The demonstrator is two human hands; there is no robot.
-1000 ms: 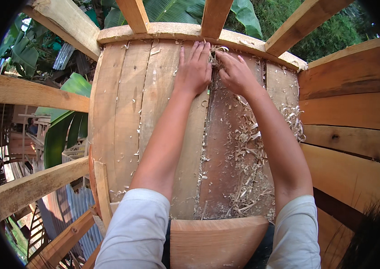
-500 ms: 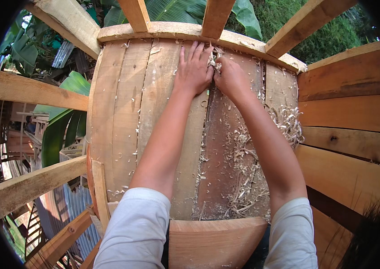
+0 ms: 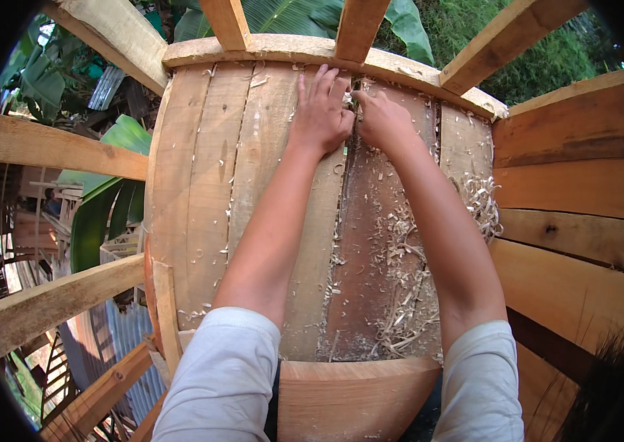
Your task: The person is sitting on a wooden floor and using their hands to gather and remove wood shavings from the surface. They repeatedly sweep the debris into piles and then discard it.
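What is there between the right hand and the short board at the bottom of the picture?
The head view shows a reddish-brown plank between the right hand and the short board, with wood shavings scattered over it.

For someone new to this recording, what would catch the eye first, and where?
Probably the two bare hands, left and right, close together at the far end of the plank surface, near the crossbeam. Next, the curly pale wood shavings strewn over its right side. A smooth tan board also stands out at the bottom, between the sleeves.
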